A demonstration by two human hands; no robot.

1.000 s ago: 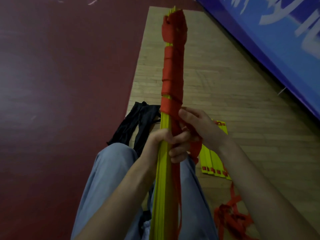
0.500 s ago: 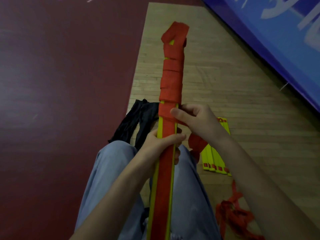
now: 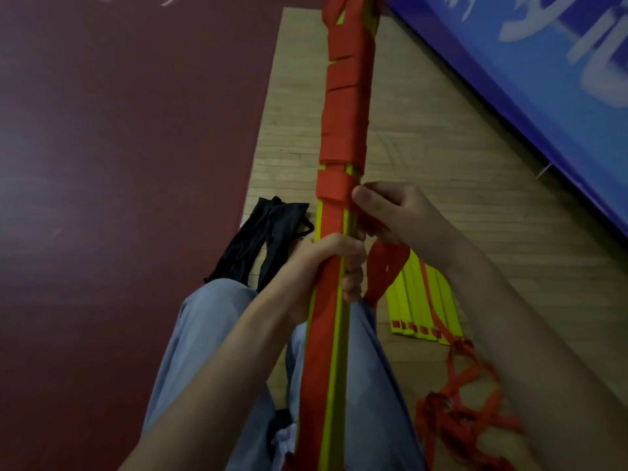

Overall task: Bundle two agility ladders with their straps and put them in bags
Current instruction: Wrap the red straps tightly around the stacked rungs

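L hand (image 3: 326,266) gripped ladder bundle (image 3: 336,351) over lap (image 3: 210,334), R hand (image 3: 401,212) pinched loose strap (image 3: 384,266) beside last wrap; judged next turn should be pulled taut, edge-to-edge, w/o L grip slipping.

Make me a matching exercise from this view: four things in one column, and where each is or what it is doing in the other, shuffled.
Column one
1. left hand
2. right hand
3. black bag
4. second ladder

Column two
A. lies flat on the wooden floor, right of the knee
B. grips the bundle below its wound part
C. pinches the red strap beside the bundle
D. lies crumpled on the floor, left of the bundle

Pairs: 1-B, 2-C, 3-D, 4-A
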